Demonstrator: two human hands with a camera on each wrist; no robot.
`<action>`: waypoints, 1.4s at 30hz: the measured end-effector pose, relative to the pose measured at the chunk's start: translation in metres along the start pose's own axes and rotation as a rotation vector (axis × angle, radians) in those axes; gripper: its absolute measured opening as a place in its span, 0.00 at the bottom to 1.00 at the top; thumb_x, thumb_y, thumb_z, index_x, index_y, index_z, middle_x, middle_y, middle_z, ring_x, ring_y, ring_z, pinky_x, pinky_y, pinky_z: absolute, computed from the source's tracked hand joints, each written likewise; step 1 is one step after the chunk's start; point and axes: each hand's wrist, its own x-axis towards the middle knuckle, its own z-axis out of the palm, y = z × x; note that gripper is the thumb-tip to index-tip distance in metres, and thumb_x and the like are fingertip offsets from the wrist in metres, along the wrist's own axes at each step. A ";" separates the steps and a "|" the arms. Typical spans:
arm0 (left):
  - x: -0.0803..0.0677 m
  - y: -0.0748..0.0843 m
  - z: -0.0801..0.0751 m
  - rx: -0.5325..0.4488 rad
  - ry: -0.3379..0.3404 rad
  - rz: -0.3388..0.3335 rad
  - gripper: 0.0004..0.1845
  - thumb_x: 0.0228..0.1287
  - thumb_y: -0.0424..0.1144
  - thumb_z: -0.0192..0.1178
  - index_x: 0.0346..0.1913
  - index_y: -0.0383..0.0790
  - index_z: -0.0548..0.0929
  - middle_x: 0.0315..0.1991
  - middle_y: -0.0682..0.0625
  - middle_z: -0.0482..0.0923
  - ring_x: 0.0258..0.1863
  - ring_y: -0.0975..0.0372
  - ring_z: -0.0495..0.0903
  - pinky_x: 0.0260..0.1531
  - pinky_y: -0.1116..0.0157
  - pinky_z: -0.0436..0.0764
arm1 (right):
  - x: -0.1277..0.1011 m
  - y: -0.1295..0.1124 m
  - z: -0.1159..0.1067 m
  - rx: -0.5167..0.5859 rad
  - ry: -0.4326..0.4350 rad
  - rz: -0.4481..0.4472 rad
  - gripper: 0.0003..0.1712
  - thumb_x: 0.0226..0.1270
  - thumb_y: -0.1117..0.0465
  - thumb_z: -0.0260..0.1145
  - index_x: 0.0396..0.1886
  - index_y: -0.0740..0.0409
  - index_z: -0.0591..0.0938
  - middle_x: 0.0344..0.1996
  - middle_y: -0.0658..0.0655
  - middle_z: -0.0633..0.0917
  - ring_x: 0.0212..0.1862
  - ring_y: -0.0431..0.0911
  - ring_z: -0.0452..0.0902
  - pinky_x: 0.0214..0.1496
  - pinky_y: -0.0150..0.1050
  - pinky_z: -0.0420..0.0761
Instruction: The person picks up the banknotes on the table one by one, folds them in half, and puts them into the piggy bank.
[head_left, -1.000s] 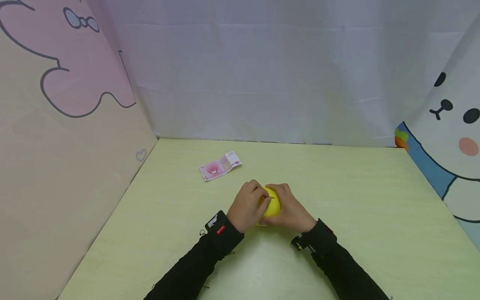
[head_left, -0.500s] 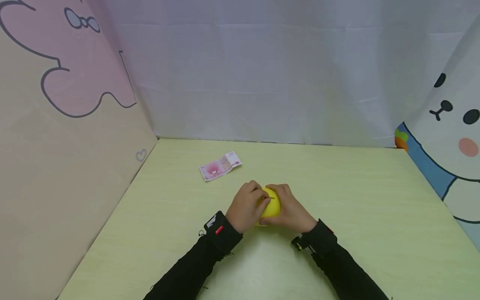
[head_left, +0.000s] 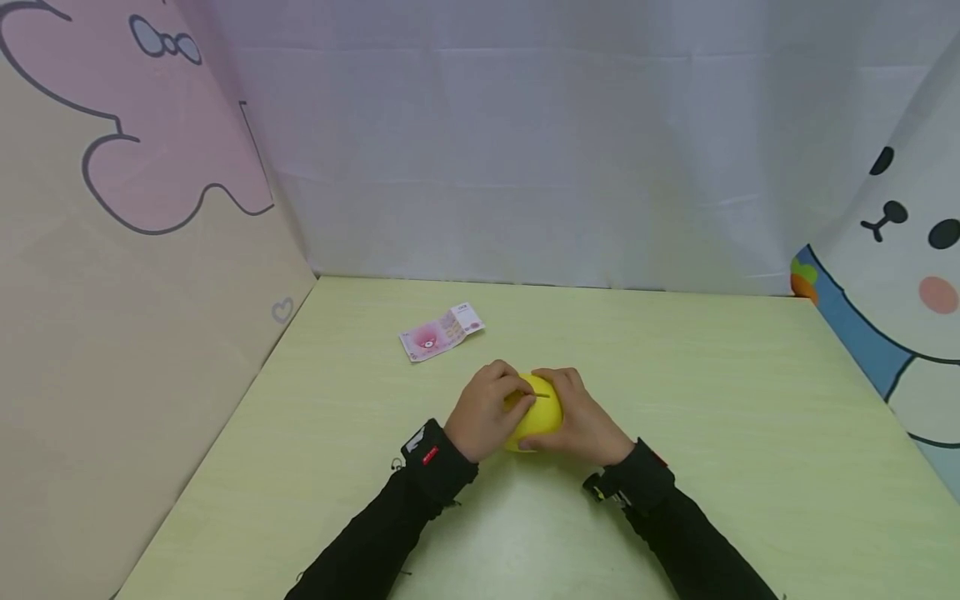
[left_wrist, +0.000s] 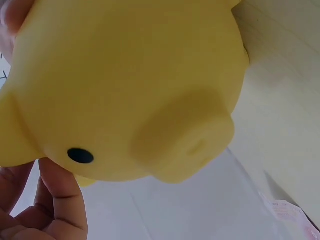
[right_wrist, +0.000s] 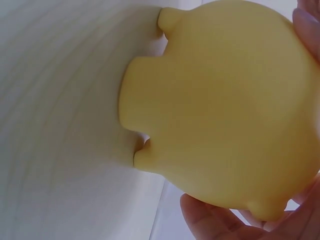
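A yellow pig-shaped money box (head_left: 538, 412) stands on the green table (head_left: 720, 433) near the middle, with a slot on top. My left hand (head_left: 487, 411) grips its left side and my right hand (head_left: 583, 417) cups its right side. In the left wrist view the pig's (left_wrist: 130, 85) snout and a black eye fill the frame, with my fingers (left_wrist: 60, 200) below it. In the right wrist view its rounded body (right_wrist: 220, 110) and small feet show, with my fingertips (right_wrist: 215, 220) curled under it. A pink banknote (head_left: 441, 332) lies flat farther back to the left.
Cloth walls close the table in: a pink cartoon panel (head_left: 135, 167) on the left, a plain white curtain (head_left: 540, 142) at the back, a rabbit-face panel (head_left: 907, 275) on the right. Bare table surface lies to the right and in front of the hands.
My left hand has slid a little to the left and down on the pig, uncovering more of its yellow top. The right hand and the banknote have stayed put.
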 end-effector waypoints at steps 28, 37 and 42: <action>0.028 -0.059 -0.061 -0.010 0.102 -0.407 0.33 0.66 0.44 0.63 0.69 0.33 0.66 0.66 0.34 0.66 0.62 0.45 0.71 0.66 0.48 0.70 | 0.000 0.000 0.003 -0.006 0.020 0.008 0.54 0.42 0.44 0.82 0.66 0.59 0.66 0.56 0.62 0.70 0.51 0.51 0.73 0.54 0.49 0.78; 0.034 -0.099 -0.067 -0.066 -0.020 -0.622 0.39 0.70 0.49 0.56 0.74 0.31 0.56 0.74 0.32 0.55 0.74 0.44 0.56 0.73 0.48 0.58 | 0.000 0.000 0.003 -0.008 0.012 0.025 0.55 0.41 0.44 0.83 0.67 0.59 0.66 0.57 0.62 0.69 0.52 0.52 0.73 0.55 0.49 0.77; 0.036 -0.118 -0.068 -0.026 -0.041 -0.688 0.41 0.69 0.50 0.56 0.74 0.26 0.55 0.73 0.29 0.56 0.73 0.40 0.57 0.72 0.47 0.60 | 0.000 0.001 0.003 -0.009 0.017 0.019 0.55 0.41 0.44 0.83 0.67 0.58 0.66 0.57 0.62 0.69 0.52 0.52 0.72 0.55 0.49 0.77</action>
